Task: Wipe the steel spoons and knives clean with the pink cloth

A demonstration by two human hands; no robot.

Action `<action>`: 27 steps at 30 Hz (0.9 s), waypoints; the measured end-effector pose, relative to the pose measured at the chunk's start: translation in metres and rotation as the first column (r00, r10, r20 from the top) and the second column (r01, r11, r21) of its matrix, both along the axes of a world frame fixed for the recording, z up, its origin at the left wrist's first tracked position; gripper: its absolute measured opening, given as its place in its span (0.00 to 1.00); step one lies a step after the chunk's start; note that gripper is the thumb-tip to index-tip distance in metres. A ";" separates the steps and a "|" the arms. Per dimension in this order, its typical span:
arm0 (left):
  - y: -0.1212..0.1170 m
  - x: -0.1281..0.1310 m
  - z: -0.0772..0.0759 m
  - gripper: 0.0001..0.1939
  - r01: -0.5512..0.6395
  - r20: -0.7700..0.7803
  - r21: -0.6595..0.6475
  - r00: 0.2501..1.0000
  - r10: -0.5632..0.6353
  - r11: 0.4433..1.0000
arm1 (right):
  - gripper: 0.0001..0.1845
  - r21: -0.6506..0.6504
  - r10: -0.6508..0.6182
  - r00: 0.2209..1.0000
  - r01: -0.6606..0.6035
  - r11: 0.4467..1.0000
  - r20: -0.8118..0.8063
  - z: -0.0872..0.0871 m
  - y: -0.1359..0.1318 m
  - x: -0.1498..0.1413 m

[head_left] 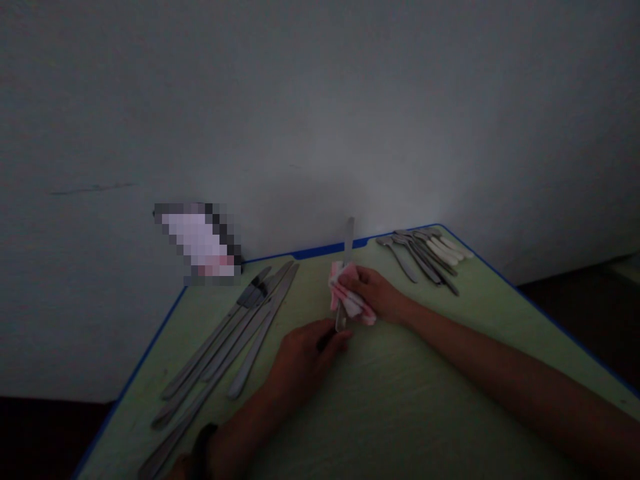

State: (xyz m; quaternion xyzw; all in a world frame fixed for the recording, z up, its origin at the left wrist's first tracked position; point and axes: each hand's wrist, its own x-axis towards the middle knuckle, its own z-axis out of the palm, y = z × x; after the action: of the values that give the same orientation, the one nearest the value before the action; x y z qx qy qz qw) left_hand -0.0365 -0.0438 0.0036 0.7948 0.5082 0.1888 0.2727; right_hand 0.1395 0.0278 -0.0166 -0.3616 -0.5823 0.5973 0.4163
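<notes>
In the head view, my left hand (307, 350) is closed round the handle end of a table knife (349, 239), which points up and away from me. My right hand (375, 292) grips a pink and white cloth (350, 293), folded round the middle of that knife. The blade shows above the cloth, and a short piece of handle shows below it. To the left of my left hand lie several metal table knives (240, 340), loosely side by side and partly overlapping.
A light green table (400, 407) with a blue edge stands against a grey wall (320, 100). Several pieces of cutlery (425, 260), some white-handled, lie at the far right. A blurred-out, phone-like object (200, 243) leans at the far left corner.
</notes>
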 end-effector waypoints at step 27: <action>0.007 -0.002 0.007 0.23 -0.156 0.140 -0.099 0.976 0.169 0.983 | 0.20 0.096 0.132 0.985 -0.142 0.985 0.111 0.002 -0.005 -0.001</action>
State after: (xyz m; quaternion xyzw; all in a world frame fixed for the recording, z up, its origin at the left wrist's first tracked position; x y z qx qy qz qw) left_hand -0.0382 -0.0366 0.0103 0.7218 0.5577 0.2464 0.3275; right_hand 0.1381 0.0233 -0.0144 -0.3292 -0.6568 0.5740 0.3615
